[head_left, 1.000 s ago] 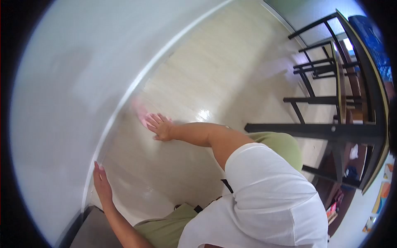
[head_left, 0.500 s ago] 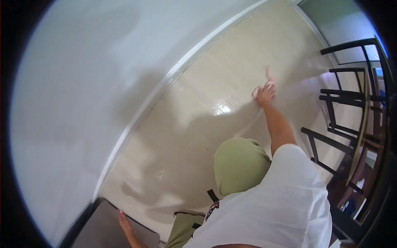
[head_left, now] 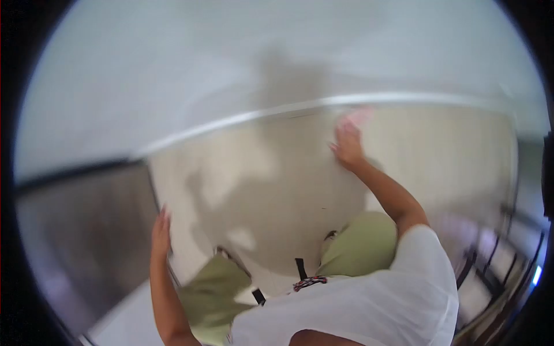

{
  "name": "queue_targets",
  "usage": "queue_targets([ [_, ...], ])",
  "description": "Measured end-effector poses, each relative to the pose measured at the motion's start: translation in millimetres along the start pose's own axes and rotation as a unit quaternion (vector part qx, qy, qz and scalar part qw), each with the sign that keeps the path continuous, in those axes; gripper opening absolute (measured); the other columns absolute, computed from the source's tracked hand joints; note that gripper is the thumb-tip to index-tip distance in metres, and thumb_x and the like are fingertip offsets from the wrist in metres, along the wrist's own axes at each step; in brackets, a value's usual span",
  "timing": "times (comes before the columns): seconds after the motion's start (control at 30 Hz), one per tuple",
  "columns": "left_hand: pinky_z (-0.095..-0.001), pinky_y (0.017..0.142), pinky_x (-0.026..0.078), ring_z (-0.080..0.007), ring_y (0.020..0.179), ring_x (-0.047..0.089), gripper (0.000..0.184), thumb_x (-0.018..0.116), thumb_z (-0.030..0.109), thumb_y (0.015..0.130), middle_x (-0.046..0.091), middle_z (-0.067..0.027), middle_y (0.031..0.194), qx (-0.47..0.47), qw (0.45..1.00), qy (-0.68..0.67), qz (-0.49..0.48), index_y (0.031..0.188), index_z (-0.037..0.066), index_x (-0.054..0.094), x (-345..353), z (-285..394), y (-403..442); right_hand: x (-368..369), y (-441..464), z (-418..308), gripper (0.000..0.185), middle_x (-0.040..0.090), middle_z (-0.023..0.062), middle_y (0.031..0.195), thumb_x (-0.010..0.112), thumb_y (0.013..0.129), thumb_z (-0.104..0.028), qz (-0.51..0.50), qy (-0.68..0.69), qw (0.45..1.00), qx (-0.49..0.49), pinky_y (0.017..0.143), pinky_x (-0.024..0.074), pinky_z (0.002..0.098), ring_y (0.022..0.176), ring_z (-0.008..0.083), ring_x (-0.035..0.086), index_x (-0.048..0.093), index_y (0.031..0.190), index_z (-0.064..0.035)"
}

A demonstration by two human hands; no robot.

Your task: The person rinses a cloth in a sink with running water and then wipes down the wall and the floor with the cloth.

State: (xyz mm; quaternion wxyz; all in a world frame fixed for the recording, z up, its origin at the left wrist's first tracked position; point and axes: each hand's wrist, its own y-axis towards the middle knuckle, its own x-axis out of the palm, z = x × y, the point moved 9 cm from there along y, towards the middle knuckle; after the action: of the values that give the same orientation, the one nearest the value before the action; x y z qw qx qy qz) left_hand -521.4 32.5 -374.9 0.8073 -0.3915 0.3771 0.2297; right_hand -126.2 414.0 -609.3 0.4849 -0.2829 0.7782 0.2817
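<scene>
My right hand [head_left: 348, 144] reaches forward over the pale floor, near the foot of the wall. A pink cloth [head_left: 359, 117] sticks out past its fingers and looks held in them, though motion blurs both. Whether the cloth touches the floor I cannot tell. My left hand [head_left: 161, 230] is off to the left, fingers stretched out and nothing in it. It is nearest the edge of a brownish-grey flat-topped piece [head_left: 92, 230], and I cannot see whether they touch.
A white wall [head_left: 190, 69] with a pale skirting [head_left: 231, 120] runs across the far side of the tiled floor [head_left: 277, 219]. Dark-framed chairs or stools [head_left: 490, 271] stand at the right, blurred. My knees in green trousers [head_left: 360, 245] are at the front.
My view has swung so the wall now lies ahead and the chairs sit lower right. The right hand with the pink cloth has come from the floor's far right toward the skirting.
</scene>
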Motion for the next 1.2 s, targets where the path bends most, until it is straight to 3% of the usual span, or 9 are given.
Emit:
queue_targets([
  [0.07, -0.0347, 0.105, 0.024, -0.0295, 0.127, 0.034, 0.050, 0.041, 0.035, 0.092, 0.041, -0.0177, 0.133, 0.005, 0.999, 0.022, 0.026, 0.129, 0.002, 0.042, 5.6, 4.8, 0.3, 9.1, 0.2, -15.1, 0.064, 0.020, 0.0234, 0.142, 0.050, 0.081, -0.022, -0.151, -0.033, 0.988, 0.022, 0.102, 0.0160, 0.0558, 0.131, 0.0375, 0.019, 0.025, 0.137, -0.0038],
  [0.1, -0.0354, 0.105, 0.024, -0.0318, 0.127, 0.031, 0.050, 0.042, 0.036, 0.091, 0.040, -0.0176, 0.133, 0.031, 0.999, 0.032, 0.024, 0.129, 0.004, 0.042, 7.2, 29.0, -5.7, 6.5, -10.4, -12.7, 0.061, 0.020, 0.0192, 0.144, 0.046, 0.081, -0.020, -0.124, -0.121, 0.984, -0.049, 0.101, 0.0196, 0.0534, 0.128, 0.0353, 0.028, 0.026, 0.137, -0.0045],
  [0.2, -0.0371, 0.106, 0.023, -0.0336, 0.130, 0.026, 0.054, 0.040, 0.042, 0.091, 0.039, -0.0163, 0.134, 0.019, 0.998, 0.062, -0.011, 0.132, 0.006, 0.038, 26.6, 32.8, -13.4, 3.7, -103.8, 108.8, 0.053, 0.025, 0.0178, 0.142, 0.029, 0.091, -0.035, 0.021, 0.020, 0.992, 0.119, 0.105, 0.0153, 0.0472, 0.132, 0.0317, 0.022, 0.030, 0.136, -0.0067],
  [0.33, -0.0399, 0.105, 0.025, -0.0365, 0.127, 0.029, 0.056, 0.038, 0.043, 0.092, 0.045, -0.0192, 0.127, 0.043, 0.990, 0.127, -0.054, 0.130, 0.003, 0.040, 46.1, 17.4, -36.8, -10.7, -174.4, 95.3, 0.058, 0.024, 0.0203, 0.141, 0.036, 0.088, -0.036, -0.054, -0.108, 0.969, 0.217, 0.104, 0.0154, 0.0497, 0.131, 0.0341, 0.021, 0.029, 0.135, -0.0038],
  [0.6, -0.0442, 0.103, 0.026, -0.0391, 0.122, 0.035, 0.056, 0.044, 0.042, 0.090, 0.049, -0.0196, 0.121, 0.024, 0.986, 0.063, -0.154, 0.131, 0.005, 0.038, 28.5, 51.1, -71.2, 61.1, -144.0, -88.9, 0.070, 0.021, 0.0252, 0.140, 0.050, 0.082, -0.038, -0.211, -0.092, 0.972, -0.045, 0.103, 0.0154, 0.0546, 0.131, 0.0389, 0.018, 0.027, 0.134, 0.0021],
  [0.77, -0.0461, 0.102, 0.028, -0.0391, 0.120, 0.039, 0.056, 0.047, 0.041, 0.089, 0.054, -0.0201, 0.113, -0.039, 0.988, 0.069, -0.129, 0.129, 0.004, 0.040, 5.0, 36.2, -82.1, 127.4, 8.4, -172.7, 0.074, 0.018, 0.0266, 0.140, 0.054, 0.080, -0.036, -0.261, -0.083, 0.925, -0.262, 0.102, 0.0143, 0.0589, 0.129, 0.0441, 0.017, 0.023, 0.134, 0.0035],
  [0.83, -0.0475, 0.101, 0.029, -0.0391, 0.119, 0.040, 0.055, 0.047, 0.041, 0.088, 0.055, -0.0199, 0.110, -0.074, 0.989, 0.060, -0.111, 0.127, 0.003, 0.042, -2.8, 15.7, -92.0, 159.4, 92.7, -227.8, 0.073, 0.015, 0.0253, 0.142, 0.053, 0.082, -0.035, -0.263, -0.094, 0.925, -0.259, 0.103, 0.0123, 0.0575, 0.131, 0.0419, 0.016, 0.019, 0.137, 0.0004],
  [1.03, -0.0492, 0.096, 0.033, -0.0399, 0.113, 0.044, 0.055, 0.047, 0.039, 0.088, 0.056, -0.0197, 0.102, -0.099, 0.986, 0.062, -0.115, 0.123, -0.003, 0.044, -33.6, -16.6, -119.4, 230.8, 236.1, -440.6, 0.065, 0.022, 0.0239, 0.140, 0.050, 0.085, -0.039, -0.082, -0.058, 0.938, -0.333, 0.103, 0.0156, 0.0543, 0.129, 0.0394, 0.021, 0.028, 0.133, -0.0010],
  [1.2, -0.0494, 0.098, 0.032, -0.0395, 0.114, 0.044, 0.056, 0.050, 0.040, 0.086, 0.056, -0.0196, 0.101, -0.090, 0.990, 0.061, -0.089, 0.124, -0.001, 0.044, -53.0, -25.0, -113.4, 302.3, 201.8, -595.6, 0.064, 0.024, 0.0213, 0.141, 0.046, 0.086, -0.043, -0.059, 0.082, 0.931, -0.351, 0.103, 0.0153, 0.0536, 0.130, 0.0360, 0.021, 0.029, 0.134, -0.0050],
])
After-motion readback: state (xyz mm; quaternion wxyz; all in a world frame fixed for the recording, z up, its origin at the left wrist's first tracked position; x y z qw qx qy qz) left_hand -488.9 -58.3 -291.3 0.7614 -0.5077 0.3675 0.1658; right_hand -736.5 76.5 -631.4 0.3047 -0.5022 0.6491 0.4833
